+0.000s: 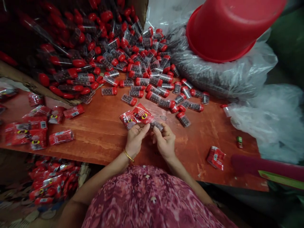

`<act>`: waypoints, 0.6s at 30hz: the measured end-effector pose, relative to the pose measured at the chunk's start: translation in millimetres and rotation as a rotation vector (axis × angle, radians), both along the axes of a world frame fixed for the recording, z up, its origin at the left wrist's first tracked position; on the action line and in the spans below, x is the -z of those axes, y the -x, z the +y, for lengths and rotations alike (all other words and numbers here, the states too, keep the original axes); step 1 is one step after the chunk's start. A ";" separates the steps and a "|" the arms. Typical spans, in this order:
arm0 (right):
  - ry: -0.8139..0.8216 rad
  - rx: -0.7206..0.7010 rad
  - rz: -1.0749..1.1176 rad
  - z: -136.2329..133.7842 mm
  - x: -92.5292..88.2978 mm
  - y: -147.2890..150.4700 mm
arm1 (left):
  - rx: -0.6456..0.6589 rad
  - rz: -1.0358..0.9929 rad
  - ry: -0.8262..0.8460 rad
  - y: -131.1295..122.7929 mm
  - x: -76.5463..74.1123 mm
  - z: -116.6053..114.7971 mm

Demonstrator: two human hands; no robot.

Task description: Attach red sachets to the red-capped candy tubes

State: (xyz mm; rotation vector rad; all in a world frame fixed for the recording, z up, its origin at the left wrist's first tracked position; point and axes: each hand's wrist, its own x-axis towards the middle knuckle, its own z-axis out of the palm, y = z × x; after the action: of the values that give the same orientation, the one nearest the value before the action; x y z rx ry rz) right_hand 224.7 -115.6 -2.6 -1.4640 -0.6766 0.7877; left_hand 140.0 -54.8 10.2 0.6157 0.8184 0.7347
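Note:
Two red printed plastic packets with yellow-and-black labels lie overlapping just beyond my left hand. That hand is closed, with a gold bangle at the wrist, and its thumb and fingers pinch the near edge of a packet. My right hand is closed around a small clear tube with dark round pieces inside. The two hands almost meet at the tube, so its ends are partly hidden. Many similar red-capped tubes lie loose on the reddish table beyond my hands.
A cardboard box on its side spills tubes at the left. Wrapped red packs lie at the left, with more below the table. One red pack lies right. A red tub rests on a filled plastic bag.

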 end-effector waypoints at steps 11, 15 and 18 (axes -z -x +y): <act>0.035 -0.090 0.183 5.0 0.2 6.9 | 0.054 0.016 -0.056 -0.6 6.0 4.2; 0.039 -0.277 0.188 5.9 -4.3 -2.7 | 0.017 0.039 -0.041 5.0 3.5 10.3; 0.041 -0.329 0.156 5.4 -3.9 -9.1 | -0.019 0.037 -0.002 7.9 1.3 13.5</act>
State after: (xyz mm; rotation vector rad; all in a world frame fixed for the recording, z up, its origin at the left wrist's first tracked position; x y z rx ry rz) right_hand 233.8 -110.2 1.4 -1.3272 -0.7964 1.1626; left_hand 132.0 -41.3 8.9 0.6254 0.8589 0.7435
